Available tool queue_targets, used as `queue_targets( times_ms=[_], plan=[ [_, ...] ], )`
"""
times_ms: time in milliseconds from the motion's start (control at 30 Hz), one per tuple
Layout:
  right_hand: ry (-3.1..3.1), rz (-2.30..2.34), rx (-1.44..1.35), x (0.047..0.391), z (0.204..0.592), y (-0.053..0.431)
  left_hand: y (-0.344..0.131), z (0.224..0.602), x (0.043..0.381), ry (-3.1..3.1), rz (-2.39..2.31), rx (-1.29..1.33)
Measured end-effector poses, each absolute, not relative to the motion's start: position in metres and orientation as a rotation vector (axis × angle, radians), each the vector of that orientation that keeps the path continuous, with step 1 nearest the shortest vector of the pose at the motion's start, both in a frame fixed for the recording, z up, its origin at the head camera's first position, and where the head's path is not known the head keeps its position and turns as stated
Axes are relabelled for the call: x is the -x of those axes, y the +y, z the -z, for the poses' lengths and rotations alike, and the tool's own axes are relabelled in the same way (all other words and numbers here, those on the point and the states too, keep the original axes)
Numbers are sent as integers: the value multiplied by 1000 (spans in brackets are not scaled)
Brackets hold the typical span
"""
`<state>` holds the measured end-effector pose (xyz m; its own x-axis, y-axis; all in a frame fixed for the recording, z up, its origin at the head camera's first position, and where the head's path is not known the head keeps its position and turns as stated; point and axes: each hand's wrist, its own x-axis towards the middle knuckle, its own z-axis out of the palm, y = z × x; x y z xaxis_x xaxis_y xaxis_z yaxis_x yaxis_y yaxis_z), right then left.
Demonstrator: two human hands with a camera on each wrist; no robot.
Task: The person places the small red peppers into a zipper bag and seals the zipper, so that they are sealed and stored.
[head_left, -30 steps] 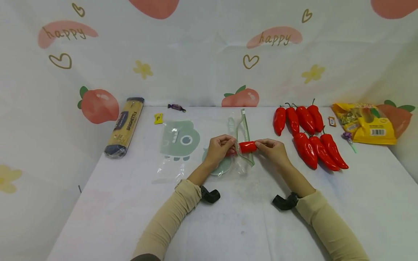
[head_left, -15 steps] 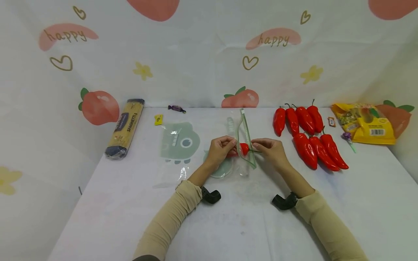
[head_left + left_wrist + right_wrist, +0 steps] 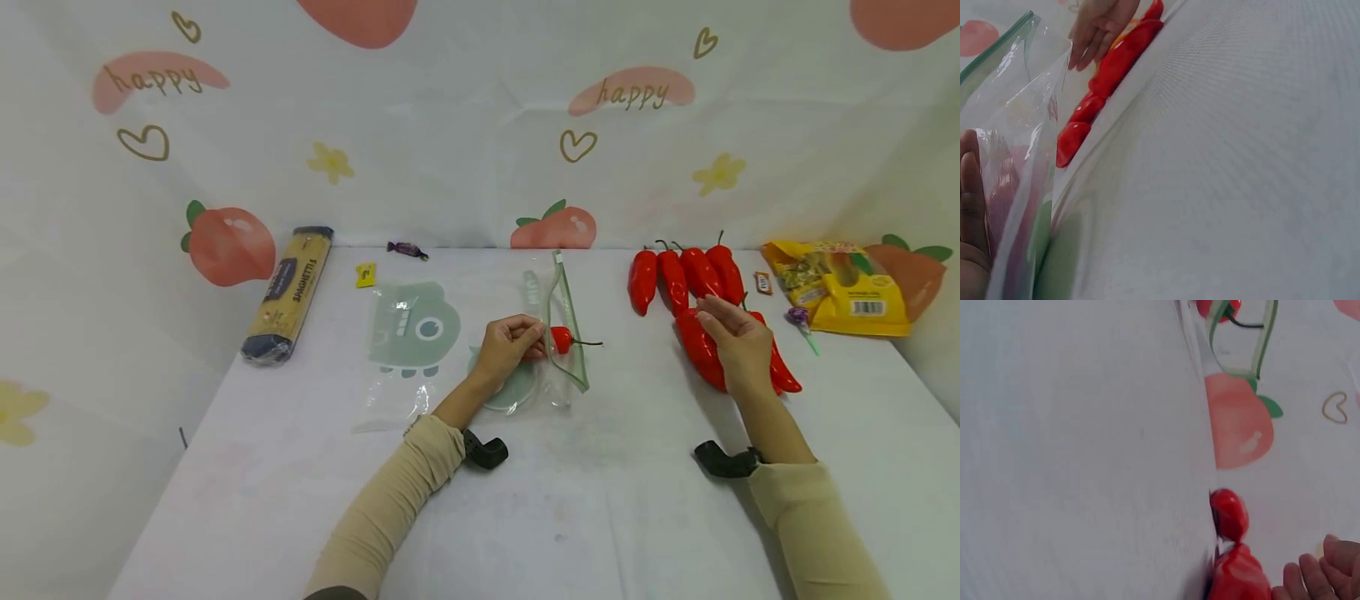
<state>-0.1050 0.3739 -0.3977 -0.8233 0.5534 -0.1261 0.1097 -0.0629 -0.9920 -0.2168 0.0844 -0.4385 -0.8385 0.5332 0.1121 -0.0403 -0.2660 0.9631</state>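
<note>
Head view: L hand (image 3: 504, 348) pinches the clear zip bag (image 3: 557, 382) by its side near the mouth, which gapes to the R. A red pepper (image 3: 561, 340) sits in that mouth, stem poking out. R hand (image 3: 738, 342) is over the front loose peppers (image 3: 697, 354), fingers relaxed, nothing visibly held; can't tell if any fingertip touches one. Step in hand looks like bagging peppers, prob. fetching another. Next move likely calls for R hand to grip a loose one, w/ L hand holding the mouth wide; the bagged one may need pushing deeper.
</note>
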Motion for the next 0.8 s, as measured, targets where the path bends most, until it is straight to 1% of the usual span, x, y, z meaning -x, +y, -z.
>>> queue_targets(
  times_ms=[167,333,500,800],
  plan=[
    [-1926,-1894,875,103,396,384,85,440,217,1602,-2162,-632],
    [-2143,-1764,991,105,397,384,86,441,217,1614,-2158,-649],
    [-2423,-1603,961,110,401,382,85,441,217,1599,-2166,-642],
    [-2599,-1518,954,116,410,374,83,441,217,1600,-2160,-647]
  ],
)
